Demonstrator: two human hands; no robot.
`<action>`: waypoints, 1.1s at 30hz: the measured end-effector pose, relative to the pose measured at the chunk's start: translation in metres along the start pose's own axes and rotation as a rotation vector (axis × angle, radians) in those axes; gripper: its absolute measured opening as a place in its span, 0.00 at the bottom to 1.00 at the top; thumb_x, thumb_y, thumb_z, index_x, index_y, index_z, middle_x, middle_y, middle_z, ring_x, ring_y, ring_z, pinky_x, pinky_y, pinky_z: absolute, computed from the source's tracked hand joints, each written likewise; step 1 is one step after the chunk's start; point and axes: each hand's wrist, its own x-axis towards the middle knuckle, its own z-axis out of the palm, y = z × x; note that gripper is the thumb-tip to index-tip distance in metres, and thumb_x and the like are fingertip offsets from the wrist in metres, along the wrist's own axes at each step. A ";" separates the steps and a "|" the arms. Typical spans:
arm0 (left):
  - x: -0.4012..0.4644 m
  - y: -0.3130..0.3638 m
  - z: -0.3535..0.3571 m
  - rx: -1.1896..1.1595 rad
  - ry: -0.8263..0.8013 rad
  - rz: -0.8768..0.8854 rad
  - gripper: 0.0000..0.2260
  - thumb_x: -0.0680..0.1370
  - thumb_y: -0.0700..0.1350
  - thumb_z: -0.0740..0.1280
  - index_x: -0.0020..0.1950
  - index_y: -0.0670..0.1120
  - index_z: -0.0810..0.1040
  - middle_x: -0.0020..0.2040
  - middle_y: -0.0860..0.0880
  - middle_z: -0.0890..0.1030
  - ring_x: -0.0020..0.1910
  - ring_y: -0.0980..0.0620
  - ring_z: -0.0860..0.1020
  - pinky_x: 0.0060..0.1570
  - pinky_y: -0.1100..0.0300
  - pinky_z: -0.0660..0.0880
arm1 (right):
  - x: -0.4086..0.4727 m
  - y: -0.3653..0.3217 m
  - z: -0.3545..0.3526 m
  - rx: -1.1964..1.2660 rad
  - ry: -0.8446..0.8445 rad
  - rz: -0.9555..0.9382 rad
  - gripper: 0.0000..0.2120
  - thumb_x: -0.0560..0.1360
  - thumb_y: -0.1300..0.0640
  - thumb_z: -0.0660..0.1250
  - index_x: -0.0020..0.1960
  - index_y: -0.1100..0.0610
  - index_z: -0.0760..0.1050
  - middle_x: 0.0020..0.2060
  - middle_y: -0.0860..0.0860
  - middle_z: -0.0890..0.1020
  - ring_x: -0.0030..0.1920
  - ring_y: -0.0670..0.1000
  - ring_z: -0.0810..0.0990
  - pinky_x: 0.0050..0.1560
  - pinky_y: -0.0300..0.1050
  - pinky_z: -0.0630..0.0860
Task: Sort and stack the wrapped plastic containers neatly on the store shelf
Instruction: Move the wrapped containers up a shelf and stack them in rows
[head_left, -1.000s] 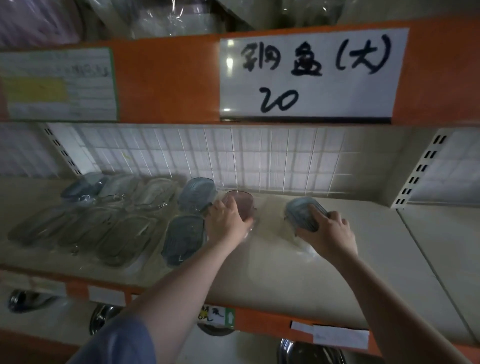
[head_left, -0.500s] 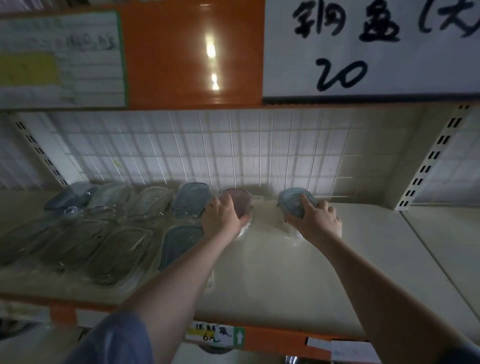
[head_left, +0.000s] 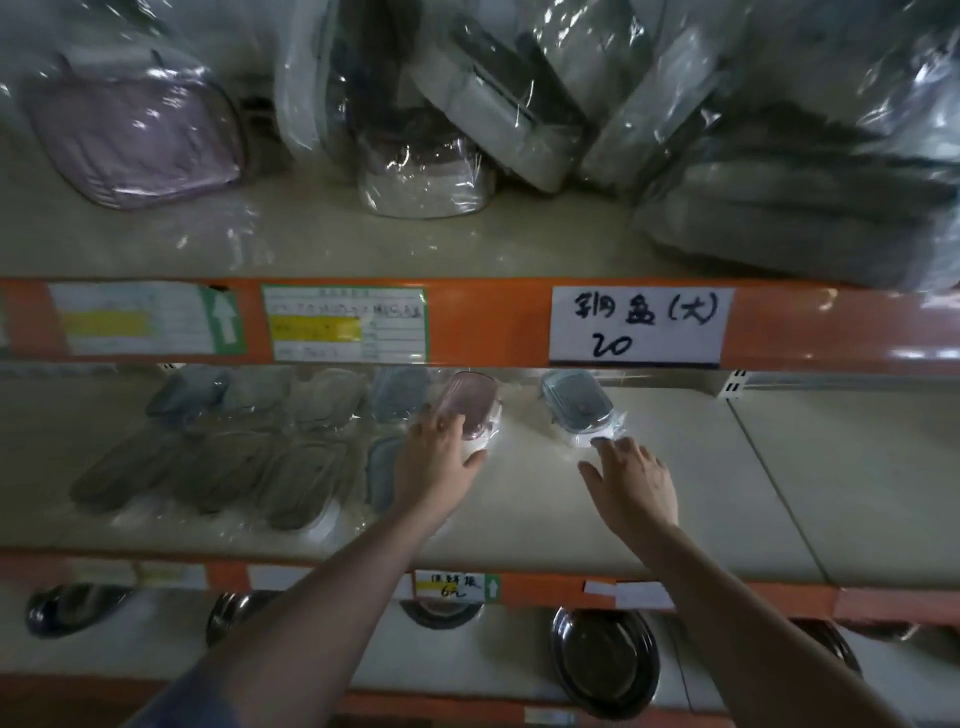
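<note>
On the middle shelf (head_left: 727, 493) stand wrapped plastic containers. A pink-lidded container (head_left: 470, 402) sits at the back centre, and my left hand (head_left: 434, 460) rests against its front with fingers spread. A blue-grey container (head_left: 576, 408) stands apart to its right. My right hand (head_left: 631, 480) is open just in front of it, fingertips at the edge of its wrapping, not gripping. Left of the pink one lie rows of several more wrapped containers (head_left: 291, 462), dim and blurred.
The upper shelf holds large wrapped boxes (head_left: 467, 114) and a pink-lidded one (head_left: 135, 135). Orange shelf rails carry paper labels (head_left: 639, 325). Dark metal bowls (head_left: 602, 657) sit on the shelf below. The middle shelf's right part shows bare surface.
Both hands have let go of the containers and drawn back toward me. The camera has tilted up and back, bringing the upper shelf and lower bowls into view.
</note>
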 end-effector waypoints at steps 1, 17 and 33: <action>-0.012 0.003 -0.008 -0.010 -0.013 0.015 0.21 0.78 0.54 0.63 0.67 0.46 0.69 0.67 0.45 0.71 0.65 0.44 0.69 0.60 0.54 0.69 | -0.012 -0.003 -0.009 0.000 0.004 -0.016 0.17 0.78 0.49 0.57 0.65 0.53 0.70 0.58 0.54 0.76 0.57 0.54 0.74 0.57 0.47 0.68; -0.198 0.073 -0.179 -0.134 0.081 0.019 0.18 0.77 0.52 0.66 0.65 0.49 0.74 0.61 0.50 0.77 0.58 0.51 0.75 0.54 0.57 0.74 | -0.175 0.025 -0.197 0.165 0.244 -0.140 0.12 0.74 0.59 0.67 0.56 0.57 0.80 0.49 0.56 0.82 0.49 0.57 0.79 0.50 0.48 0.73; -0.221 0.216 -0.271 -0.225 0.249 0.154 0.19 0.78 0.53 0.65 0.66 0.48 0.74 0.62 0.51 0.77 0.58 0.51 0.76 0.56 0.59 0.73 | -0.199 0.121 -0.346 0.172 0.513 -0.105 0.09 0.70 0.60 0.70 0.49 0.58 0.81 0.43 0.57 0.81 0.45 0.61 0.79 0.44 0.51 0.74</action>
